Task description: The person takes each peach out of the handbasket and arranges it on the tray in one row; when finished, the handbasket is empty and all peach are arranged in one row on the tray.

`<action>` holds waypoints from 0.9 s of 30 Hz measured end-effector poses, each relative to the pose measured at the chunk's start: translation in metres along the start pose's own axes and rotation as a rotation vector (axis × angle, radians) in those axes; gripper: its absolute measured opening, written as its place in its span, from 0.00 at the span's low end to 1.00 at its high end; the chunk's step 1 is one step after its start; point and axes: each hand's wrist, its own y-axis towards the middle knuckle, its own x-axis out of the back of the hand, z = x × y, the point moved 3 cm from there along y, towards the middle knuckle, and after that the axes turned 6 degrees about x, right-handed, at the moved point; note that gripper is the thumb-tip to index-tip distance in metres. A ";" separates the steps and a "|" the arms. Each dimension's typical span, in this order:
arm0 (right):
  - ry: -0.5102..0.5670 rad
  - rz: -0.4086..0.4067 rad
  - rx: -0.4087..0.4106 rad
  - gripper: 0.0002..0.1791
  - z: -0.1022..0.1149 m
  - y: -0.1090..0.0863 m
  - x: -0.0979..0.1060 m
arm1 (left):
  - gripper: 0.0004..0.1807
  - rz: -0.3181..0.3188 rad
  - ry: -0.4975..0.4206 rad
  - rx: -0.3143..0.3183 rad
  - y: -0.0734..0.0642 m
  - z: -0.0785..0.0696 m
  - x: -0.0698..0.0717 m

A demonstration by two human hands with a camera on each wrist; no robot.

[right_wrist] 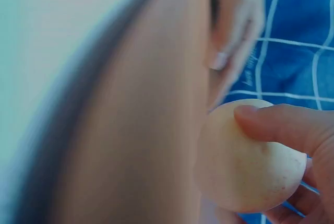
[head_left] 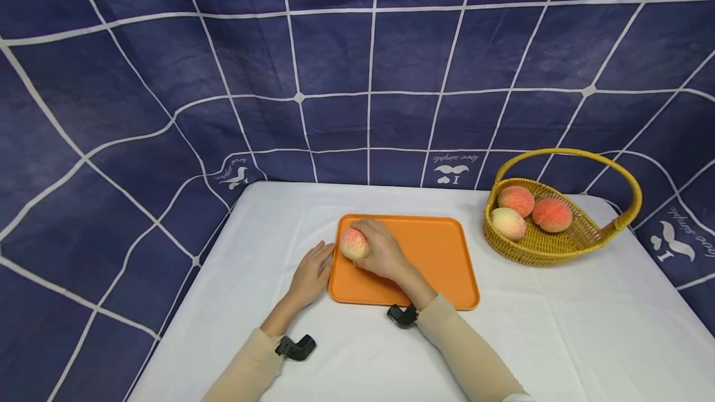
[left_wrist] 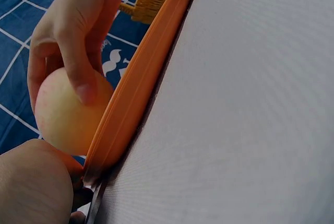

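Note:
My right hand (head_left: 382, 252) holds a pale yellow and pink peach (head_left: 354, 244) over the left part of an orange tray (head_left: 436, 259). In the left wrist view the thumb lies across the near side of the peach (left_wrist: 62, 114), just past the tray's rim (left_wrist: 138, 78). My left hand (head_left: 311, 273) rests at the tray's left edge, fingers extended against it. Whether the underside of the peach (right_wrist: 240, 177) touches the tray is hard to tell.
A yellow wicker basket (head_left: 525, 257) with a tall handle stands to the right of the tray. It contains two reddish peaches (head_left: 552, 214) and a paler peach (head_left: 508, 223). A white cloth (head_left: 564, 327) covers the table, and a blue checked curtain (head_left: 413, 54) hangs behind.

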 end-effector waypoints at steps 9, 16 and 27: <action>0.004 0.012 0.032 0.42 0.001 -0.002 -0.009 | 0.23 -0.013 0.005 -0.026 -0.001 -0.003 0.001; 0.070 0.035 -0.014 0.45 -0.001 -0.001 -0.010 | 0.24 0.003 0.000 0.007 -0.002 -0.001 0.001; 0.173 0.027 -0.093 0.47 -0.007 -0.002 -0.011 | 0.23 0.005 -0.011 0.003 -0.001 -0.002 0.001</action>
